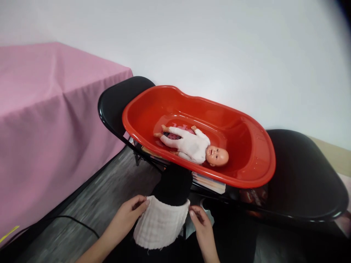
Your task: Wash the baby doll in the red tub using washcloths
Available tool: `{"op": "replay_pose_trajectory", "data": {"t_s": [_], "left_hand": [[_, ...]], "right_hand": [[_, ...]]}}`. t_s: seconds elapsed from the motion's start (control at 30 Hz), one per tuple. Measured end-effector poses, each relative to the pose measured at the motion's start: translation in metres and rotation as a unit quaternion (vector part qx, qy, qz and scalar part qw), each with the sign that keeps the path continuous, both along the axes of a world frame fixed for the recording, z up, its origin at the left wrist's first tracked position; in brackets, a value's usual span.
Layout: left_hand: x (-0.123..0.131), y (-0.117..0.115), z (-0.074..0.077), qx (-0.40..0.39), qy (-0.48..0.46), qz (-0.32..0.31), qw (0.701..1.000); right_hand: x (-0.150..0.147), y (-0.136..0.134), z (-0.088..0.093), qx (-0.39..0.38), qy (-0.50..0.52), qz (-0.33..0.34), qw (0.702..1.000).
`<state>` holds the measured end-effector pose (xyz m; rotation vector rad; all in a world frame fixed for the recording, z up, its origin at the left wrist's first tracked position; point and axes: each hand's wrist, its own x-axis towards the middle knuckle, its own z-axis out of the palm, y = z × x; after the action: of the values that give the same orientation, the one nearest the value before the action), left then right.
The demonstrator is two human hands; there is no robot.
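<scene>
A white gauze cloth (161,222) is draped over my dark-clothed leg, its top edge stretched between my hands. My left hand (134,210) pinches its upper left corner. At the upper right corner, my right hand (200,219) grips the cloth between thumb and fingers. Beyond them stands a red baby bathtub (236,122). Inside it a baby doll (194,146) in a white suit lies on its back, head to the right and feet to the left. A pink patterned print on the tub floor is partly hidden under the doll.
Black chairs (117,106) (304,175) stand at both ends of the tub. A pink-covered table (63,120) is at the left. Books (208,182) show below the tub rim. A black cable (74,218) runs along the grey floor. A white wall rises behind.
</scene>
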<state>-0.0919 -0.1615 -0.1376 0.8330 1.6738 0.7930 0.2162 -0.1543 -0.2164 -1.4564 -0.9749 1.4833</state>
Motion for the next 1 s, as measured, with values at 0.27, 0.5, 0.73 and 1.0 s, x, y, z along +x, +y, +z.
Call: {"op": "replay_pose_trajectory", "data": {"t_s": [0.27,0.5,0.73,1.0], "left_hand": [[0.010,0.015,0.021,0.015,-0.016,0.026,0.999],[0.022,0.036,0.086,0.177,-0.204,0.126,0.955],[0.032,0.118,0.097,0.266,-0.136,0.097,0.949],[0.028,0.138,0.038,0.450,0.376,-0.133,0.799]], "right_hand": [[-0.023,0.021,0.028,-0.018,0.034,-0.012,0.999],[0.012,0.037,0.111,0.126,0.165,-0.076,0.975],[0.022,0.103,0.131,0.254,0.027,-0.131,0.958],[0.030,0.074,0.100,0.353,-0.189,-0.201,0.894]]}}
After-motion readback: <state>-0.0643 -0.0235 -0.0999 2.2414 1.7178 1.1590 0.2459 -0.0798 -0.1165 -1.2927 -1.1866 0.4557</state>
